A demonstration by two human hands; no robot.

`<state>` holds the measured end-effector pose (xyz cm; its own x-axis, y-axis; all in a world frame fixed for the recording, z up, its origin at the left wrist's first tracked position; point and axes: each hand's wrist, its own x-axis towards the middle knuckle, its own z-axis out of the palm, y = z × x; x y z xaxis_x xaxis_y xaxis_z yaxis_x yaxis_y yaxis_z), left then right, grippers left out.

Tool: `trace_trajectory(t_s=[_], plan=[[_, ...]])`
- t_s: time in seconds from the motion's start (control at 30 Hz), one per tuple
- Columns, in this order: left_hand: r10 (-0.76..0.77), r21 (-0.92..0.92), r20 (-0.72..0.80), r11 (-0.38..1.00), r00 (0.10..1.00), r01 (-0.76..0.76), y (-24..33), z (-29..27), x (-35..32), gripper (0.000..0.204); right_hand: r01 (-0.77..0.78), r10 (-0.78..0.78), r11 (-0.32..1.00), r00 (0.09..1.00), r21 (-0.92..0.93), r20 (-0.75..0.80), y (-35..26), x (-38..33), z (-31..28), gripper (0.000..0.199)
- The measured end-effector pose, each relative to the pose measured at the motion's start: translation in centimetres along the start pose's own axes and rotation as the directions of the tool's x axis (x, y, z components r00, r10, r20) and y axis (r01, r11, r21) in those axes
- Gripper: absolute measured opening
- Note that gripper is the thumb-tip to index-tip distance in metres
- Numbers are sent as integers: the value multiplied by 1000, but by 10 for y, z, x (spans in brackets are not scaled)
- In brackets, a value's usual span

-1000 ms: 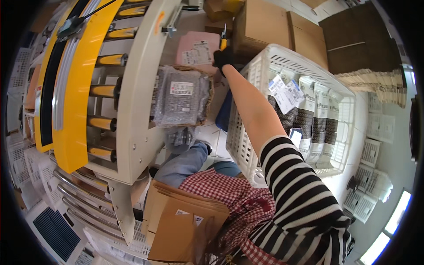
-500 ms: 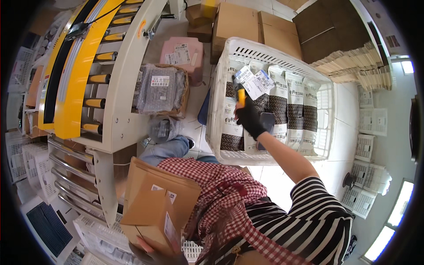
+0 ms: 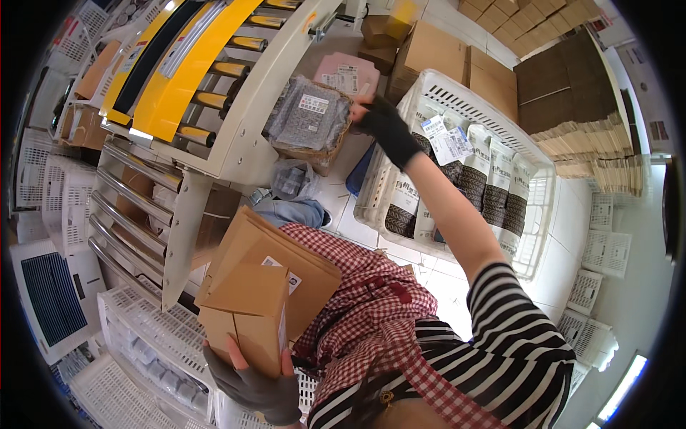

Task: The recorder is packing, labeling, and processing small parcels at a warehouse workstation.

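Note:
My left hand [image 3: 261, 390], in a dark fingerless glove, holds a small brown cardboard box [image 3: 246, 307] from below, fingers spread along its side. Behind that box are flat brown cartons [image 3: 314, 261] with a label, resting against my checked apron. My right hand [image 3: 386, 129], in a black fingerless glove, reaches out to the rim of a brown box of bubble-wrapped goods [image 3: 304, 118]. Its fingers are curled; what they grip, if anything, I cannot make out. Beside that wrist stands a white plastic crate [image 3: 457, 96] of upright black-and-white pouches [image 3: 471, 168], with label slips [image 3: 446, 143] on top.
At the left is a yellow-and-cream roller conveyor [image 3: 236, 132], with metal rollers [image 3: 132, 200] lower down. A pink container [image 3: 354, 71] sits behind the bubble-wrapped goods. Brown cartons [image 3: 436, 57] and stacked flat cardboard [image 3: 564, 93] stand at the far side. White crates [image 3: 153, 322] are at lower left.
My right hand has moved left from above the crate to the box of wrapped goods. The black-and-yellow tool it held is out of sight. My left hand still holds the cardboard box.

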<state>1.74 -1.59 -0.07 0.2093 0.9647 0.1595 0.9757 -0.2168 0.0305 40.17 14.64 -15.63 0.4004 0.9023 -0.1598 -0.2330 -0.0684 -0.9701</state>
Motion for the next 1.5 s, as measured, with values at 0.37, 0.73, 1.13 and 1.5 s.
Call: trace_trajectory(t_s=[0.37, 0.73, 1.13, 1.5], plan=[[48, -23, 1, 999, 999, -48, 5, 0, 13, 76, -533, 613, 762, 777, 368, -144, 212, 161, -30, 51], [13, -17, 88, 1000, 996, -12, 0, -6, 19, 77, -564, 478, 823, 749, -62, -460, 144, 114, 40, 60], [-430, -886, 446, -87, 785, 456, -74, -24, 48, 89, -781, 803, 557, 593, 282, 58, 221, 168, -20, 45], [-437, -779, 618, -455, 654, 432, -65, 39, 33, 78, -632, 628, 707, 768, 317, 129, 190, 165, 37, 39]])
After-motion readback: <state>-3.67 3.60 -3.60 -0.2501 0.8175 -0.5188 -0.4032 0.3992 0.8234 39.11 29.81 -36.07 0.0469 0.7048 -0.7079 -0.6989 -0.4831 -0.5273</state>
